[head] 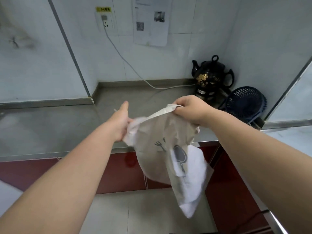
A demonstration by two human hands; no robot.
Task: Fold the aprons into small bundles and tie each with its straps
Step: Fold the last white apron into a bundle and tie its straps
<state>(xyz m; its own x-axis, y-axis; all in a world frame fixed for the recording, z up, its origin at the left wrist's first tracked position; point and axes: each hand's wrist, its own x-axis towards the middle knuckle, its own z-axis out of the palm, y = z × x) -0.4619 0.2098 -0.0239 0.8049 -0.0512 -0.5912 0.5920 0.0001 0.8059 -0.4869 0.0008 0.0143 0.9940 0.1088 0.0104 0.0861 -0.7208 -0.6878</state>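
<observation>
A working kitchen, built around a long stainless steel counter (67,125) with a raised steel lip where it meets pale tiled walls (185,48). At the counter's far right corner stands a black electric ceramic pot (211,76) with gold decoration, and just beside it a small dark blue fan (244,103). Above the counter the wall carries a socket (105,22), a white cord (128,65) trailing down toward the pot, and printed paper notices (150,22); glossy red cabinet doors (121,174) run below the counter.
</observation>
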